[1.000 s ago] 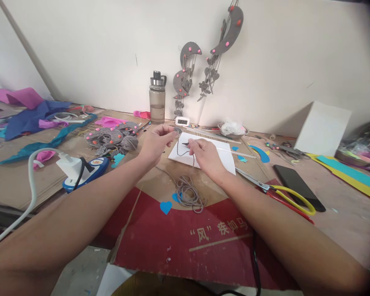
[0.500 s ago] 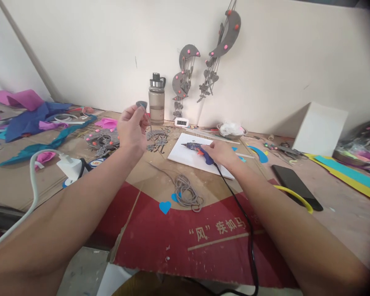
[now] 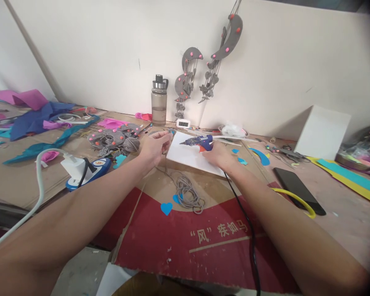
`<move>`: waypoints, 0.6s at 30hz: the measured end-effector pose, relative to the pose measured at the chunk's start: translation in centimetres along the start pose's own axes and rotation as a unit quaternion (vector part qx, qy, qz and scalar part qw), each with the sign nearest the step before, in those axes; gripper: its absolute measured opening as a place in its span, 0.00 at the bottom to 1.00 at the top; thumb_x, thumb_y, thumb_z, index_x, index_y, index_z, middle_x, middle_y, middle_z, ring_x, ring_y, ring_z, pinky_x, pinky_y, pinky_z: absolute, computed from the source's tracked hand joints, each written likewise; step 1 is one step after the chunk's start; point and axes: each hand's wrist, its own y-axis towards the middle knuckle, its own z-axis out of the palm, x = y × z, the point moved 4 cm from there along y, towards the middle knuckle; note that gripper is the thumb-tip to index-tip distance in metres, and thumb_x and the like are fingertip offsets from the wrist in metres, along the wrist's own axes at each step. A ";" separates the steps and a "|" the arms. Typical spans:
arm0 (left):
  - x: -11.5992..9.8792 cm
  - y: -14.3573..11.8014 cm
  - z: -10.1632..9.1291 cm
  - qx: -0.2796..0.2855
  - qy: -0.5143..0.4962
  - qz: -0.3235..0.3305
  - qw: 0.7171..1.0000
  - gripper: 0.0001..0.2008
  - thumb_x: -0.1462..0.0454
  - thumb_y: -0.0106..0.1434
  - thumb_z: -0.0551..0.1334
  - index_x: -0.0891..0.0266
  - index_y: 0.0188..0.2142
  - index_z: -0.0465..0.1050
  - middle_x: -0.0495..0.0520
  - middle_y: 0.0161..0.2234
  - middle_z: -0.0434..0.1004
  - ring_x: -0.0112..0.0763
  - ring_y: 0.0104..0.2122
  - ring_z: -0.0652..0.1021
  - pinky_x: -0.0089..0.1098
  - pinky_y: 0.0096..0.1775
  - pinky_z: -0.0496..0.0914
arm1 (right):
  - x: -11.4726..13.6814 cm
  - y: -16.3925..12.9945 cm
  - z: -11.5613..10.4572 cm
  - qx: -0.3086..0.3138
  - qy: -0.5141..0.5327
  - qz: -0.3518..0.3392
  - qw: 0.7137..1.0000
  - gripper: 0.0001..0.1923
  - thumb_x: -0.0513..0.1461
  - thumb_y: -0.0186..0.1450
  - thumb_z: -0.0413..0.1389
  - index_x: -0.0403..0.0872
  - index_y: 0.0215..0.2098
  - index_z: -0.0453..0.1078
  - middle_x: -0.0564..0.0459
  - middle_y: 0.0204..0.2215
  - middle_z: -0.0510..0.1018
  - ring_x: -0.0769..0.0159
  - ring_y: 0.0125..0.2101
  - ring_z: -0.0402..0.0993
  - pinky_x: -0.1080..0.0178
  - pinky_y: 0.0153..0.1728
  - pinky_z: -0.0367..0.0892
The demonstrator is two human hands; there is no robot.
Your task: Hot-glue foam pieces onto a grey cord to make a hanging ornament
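Blue glue gun (image 3: 200, 142), orange trigger

The glue gun (image 3: 200, 142) in my right hand (image 3: 218, 156) is glossy blue plastic. It sits over a smooth, matt white paper sheet (image 3: 188, 158). My left hand (image 3: 154, 148) pinches matt grey felt (image 3: 168, 133). Beneath lies rough brown cardboard (image 3: 148, 185), printed matt red.

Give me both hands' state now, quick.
Left hand: fingers pinched shut on a small grey piece.
Right hand: closed on the blue glue gun.
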 end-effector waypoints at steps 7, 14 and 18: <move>1.0 0.4 -0.4 -0.001 -0.011 -0.034 0.999 0.08 0.68 0.46 0.70 0.67 0.26 0.72 0.49 0.23 0.73 0.20 0.22 0.72 0.23 0.27 0.68 | 0.0 0.4 1.5 0.014 0.203 -0.022 0.979 0.18 0.38 0.52 0.56 0.45 0.42 0.62 0.44 0.42 0.74 0.61 0.33 0.75 0.63 0.25 0.71; 1.3 0.8 -0.8 -0.014 -0.032 -0.072 0.997 0.06 0.71 0.48 0.68 0.66 0.25 0.72 0.50 0.24 0.74 0.21 0.23 0.73 0.24 0.29 0.70 | 2.3 -0.8 1.3 -0.003 0.462 -0.184 0.867 0.18 0.37 0.56 0.52 0.50 0.44 0.55 0.52 0.41 0.72 0.72 0.28 0.72 0.67 0.22 0.72; 1.1 0.8 -0.8 -0.023 -0.034 -0.067 0.997 0.05 0.72 0.49 0.67 0.66 0.25 0.71 0.49 0.23 0.73 0.20 0.22 0.72 0.22 0.26 0.67 | 3.0 -1.6 1.2 0.006 0.439 -0.250 0.863 0.15 0.41 0.60 0.52 0.49 0.44 0.56 0.53 0.38 0.72 0.74 0.22 0.67 0.67 0.19 0.67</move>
